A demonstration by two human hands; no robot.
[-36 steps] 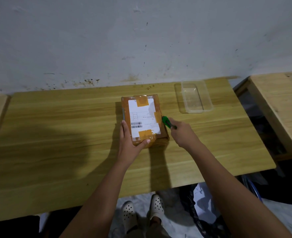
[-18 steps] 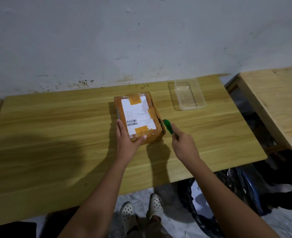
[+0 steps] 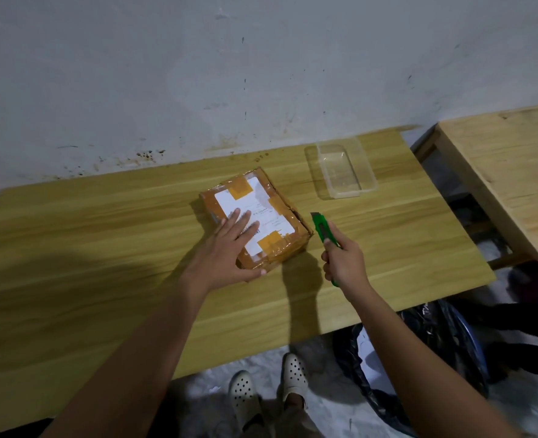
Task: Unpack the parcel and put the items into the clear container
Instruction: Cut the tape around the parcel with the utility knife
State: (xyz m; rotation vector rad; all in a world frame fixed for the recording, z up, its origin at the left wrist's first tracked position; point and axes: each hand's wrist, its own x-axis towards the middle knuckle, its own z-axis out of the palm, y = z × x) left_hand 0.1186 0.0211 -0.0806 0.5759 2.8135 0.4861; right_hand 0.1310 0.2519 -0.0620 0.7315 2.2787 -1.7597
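A brown taped parcel (image 3: 270,203) with a white shipping label lies in the middle of the wooden table (image 3: 103,248), turned at an angle. My left hand (image 3: 229,251) lies flat on its near left part, fingers spread over the label, thumb along the near edge. My right hand (image 3: 343,260) grips a green utility knife (image 3: 323,229) just right of the parcel, blade tip pointing away from me, apart from the box. The clear container (image 3: 343,170) stands empty at the back right of the table.
A stained white wall runs behind the table. A second wooden table (image 3: 514,172) stands to the right across a gap. A black plastic bag (image 3: 419,358) sits on the floor below the right edge. My feet in white shoes (image 3: 267,384) show under the table's front edge.
My left hand slid from the parcel's near left corner onto its top, and the parcel turned a little. My right hand drew the knife back from the parcel's right side.
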